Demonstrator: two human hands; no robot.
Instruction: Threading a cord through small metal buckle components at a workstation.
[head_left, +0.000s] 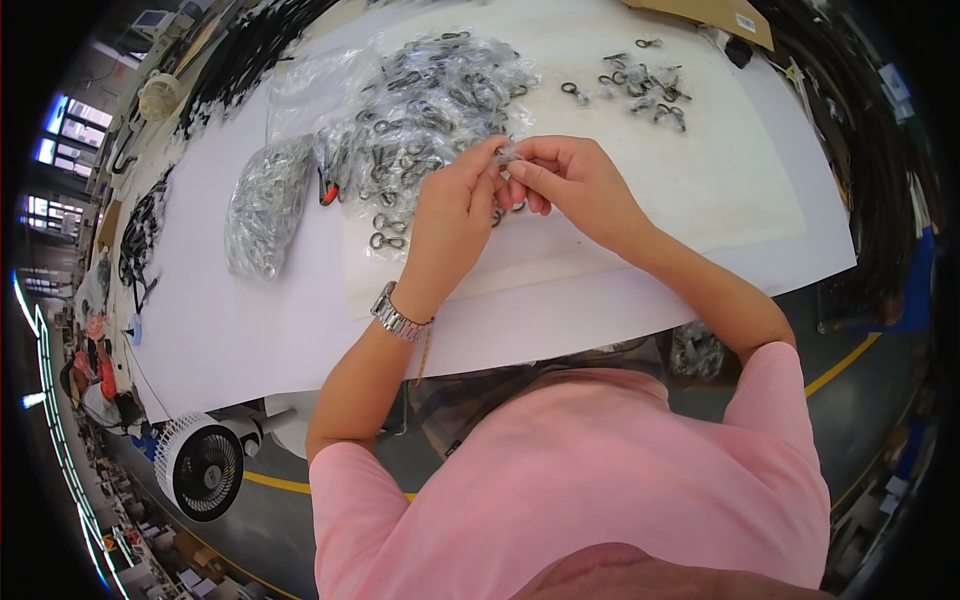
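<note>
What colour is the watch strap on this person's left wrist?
Silver: the watch strap shows best in the head view, the only one.

Near the table's (270, 340) left edge lie one bulging plastic bag (268, 205) and one red-handled tool (329, 194); one black-and-white fan (205, 470) stands off the near-left corner; heaped ringed metal parts (425, 105) are too many to count.

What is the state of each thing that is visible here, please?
Right hand: closed, pinching a small clear plastic piece
Left hand: fingers curled at that piece, grip partly hidden
Large pile of metal pieces: heaped, among clear plastic
Smaller group: loose, spread out
Plastic bag: filled, bulging
Watch: worn, fastened
Fan: running or stopped, cannot tell
</note>
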